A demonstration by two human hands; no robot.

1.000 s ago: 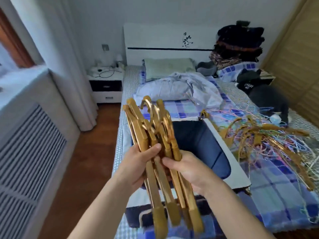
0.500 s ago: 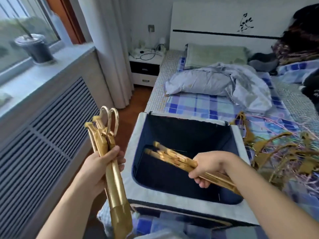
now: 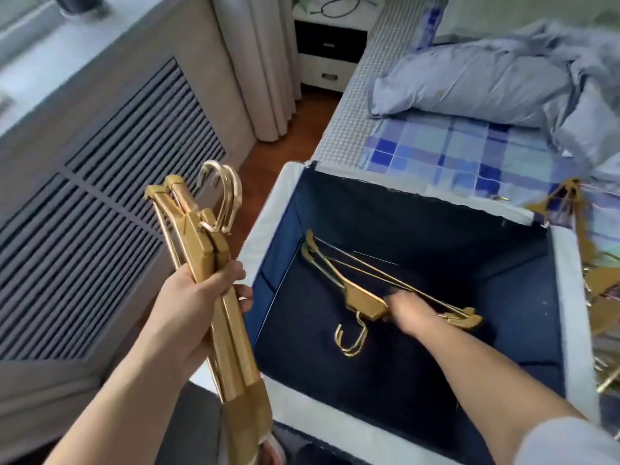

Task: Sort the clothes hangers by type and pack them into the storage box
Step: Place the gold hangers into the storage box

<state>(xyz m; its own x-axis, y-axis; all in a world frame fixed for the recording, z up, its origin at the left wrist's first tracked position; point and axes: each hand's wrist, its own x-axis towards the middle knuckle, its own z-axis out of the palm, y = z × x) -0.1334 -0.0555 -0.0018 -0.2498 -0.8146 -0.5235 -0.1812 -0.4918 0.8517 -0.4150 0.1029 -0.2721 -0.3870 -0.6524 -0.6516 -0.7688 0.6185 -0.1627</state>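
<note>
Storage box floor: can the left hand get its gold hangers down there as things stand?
Probably yes. The storage box is open-topped beside the left hand; only the right hand and its hangers occupy part of the floor.

Left hand (image 3: 198, 297) grips gold hangers (image 3: 204, 250) — right hand (image 3: 411, 312) holds others (image 3: 362, 297) inside the storage box (image 3: 265, 223).

Bed (image 3: 349, 129): blue plaid sheet. Landmark: open storage box (image 3: 268, 229), navy-lined, standing on its near part. Beyond the box: crumpled grey-blue bedding (image 3: 476, 82). Right of the box, touching its rim: heap of gold hangers (image 3: 600, 313). Inside the box, on its floor: gold hangers (image 3: 362, 297).
</note>
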